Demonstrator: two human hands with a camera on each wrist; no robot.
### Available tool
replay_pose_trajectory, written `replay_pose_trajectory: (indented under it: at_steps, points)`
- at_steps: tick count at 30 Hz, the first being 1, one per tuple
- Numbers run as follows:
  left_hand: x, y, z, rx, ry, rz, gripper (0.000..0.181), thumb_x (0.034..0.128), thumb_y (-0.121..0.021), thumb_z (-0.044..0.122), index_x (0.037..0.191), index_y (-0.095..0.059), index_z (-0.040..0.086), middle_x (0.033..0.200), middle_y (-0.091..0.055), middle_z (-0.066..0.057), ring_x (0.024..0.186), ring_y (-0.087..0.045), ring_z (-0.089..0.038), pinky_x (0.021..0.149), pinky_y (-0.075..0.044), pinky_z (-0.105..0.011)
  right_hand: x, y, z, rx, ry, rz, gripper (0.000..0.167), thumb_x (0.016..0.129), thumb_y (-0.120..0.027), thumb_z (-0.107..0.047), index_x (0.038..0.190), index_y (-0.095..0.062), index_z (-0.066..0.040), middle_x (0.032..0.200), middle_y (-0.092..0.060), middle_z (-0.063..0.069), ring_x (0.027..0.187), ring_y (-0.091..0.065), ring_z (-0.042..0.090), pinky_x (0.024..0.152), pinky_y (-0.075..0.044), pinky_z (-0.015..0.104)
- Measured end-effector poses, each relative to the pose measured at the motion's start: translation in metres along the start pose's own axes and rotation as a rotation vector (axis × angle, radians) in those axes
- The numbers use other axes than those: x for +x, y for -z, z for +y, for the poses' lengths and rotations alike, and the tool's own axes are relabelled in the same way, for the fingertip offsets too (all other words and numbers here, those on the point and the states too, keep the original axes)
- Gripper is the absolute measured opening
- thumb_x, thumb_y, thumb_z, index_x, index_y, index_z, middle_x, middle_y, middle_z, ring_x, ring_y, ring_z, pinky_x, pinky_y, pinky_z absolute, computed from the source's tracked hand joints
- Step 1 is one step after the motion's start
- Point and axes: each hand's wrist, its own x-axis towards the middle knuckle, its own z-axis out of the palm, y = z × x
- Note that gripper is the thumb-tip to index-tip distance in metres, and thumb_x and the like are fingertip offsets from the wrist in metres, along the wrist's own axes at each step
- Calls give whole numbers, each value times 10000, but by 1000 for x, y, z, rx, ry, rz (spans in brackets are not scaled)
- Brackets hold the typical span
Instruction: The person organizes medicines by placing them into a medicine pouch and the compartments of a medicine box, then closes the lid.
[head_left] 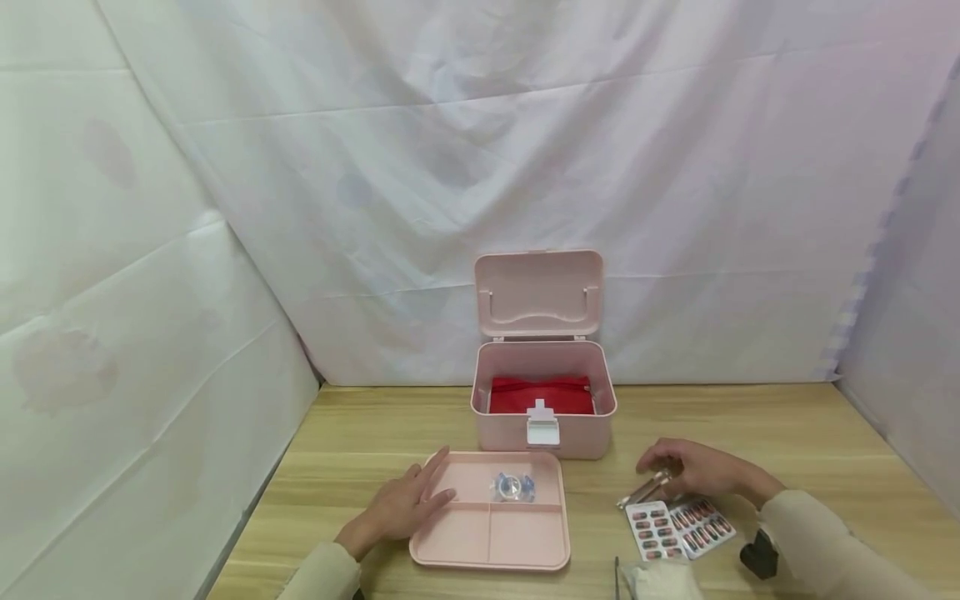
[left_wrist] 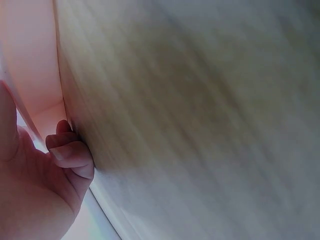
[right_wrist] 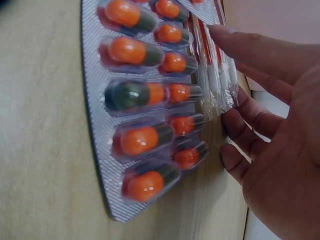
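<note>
My left hand (head_left: 397, 504) rests on the left edge of a pink divided tray (head_left: 450, 537). Its index finger lies straight along the rim and the thumb reaches over the tray, while the left wrist view has the smaller fingers bent against the outer wall. A small clear packet with blue parts (head_left: 512, 487) lies in the tray's upper compartment. On the right, my right hand (head_left: 697, 467) pinches a clear packet of swabs (right_wrist: 215, 75) between thumb and fingers. Two capsule blister packs, one left (head_left: 654, 531) and one right (head_left: 702, 527), lie overlapping below that hand.
Behind the tray stands an open pink box (head_left: 540, 433) with a white latch and a red pouch (head_left: 536, 396) inside. At the bottom edge are a white bundle (head_left: 660, 579) and a thin dark tool (head_left: 617, 579). White cloth hangs around the wooden table.
</note>
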Motion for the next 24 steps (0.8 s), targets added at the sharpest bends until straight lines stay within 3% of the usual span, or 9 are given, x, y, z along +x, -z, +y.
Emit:
replay_pose_trajectory:
  at_steps: [9,15,24]
  points:
    - [1,-2,0,0,0,0,725,990,-445,587,1580,-256,212,883,-492,-12,574,-427,-137,539,-363,-297,-1,-3,4,6,11,-6,266,877,-737,-228,1120,-648,-165,1110,-589,31,979,-513,91,816,-436,245]
    - [1,-2,-1,7,-5,3,728,988,-441,594,1579,-260,208,902,-508,-22,587,-435,-141,556,-374,-307,1,-5,5,15,25,-4,250,863,-747,-205,1082,-642,-149,995,-574,4,885,-476,91,723,-409,253]
    - [0,-2,0,5,3,-3,729,987,-437,601,1581,-253,221,915,-517,-27,603,-448,-147,578,-393,-331,3,-6,5,23,-34,12,186,830,-768,-187,977,-655,-165,932,-576,-21,854,-464,82,700,-375,248]
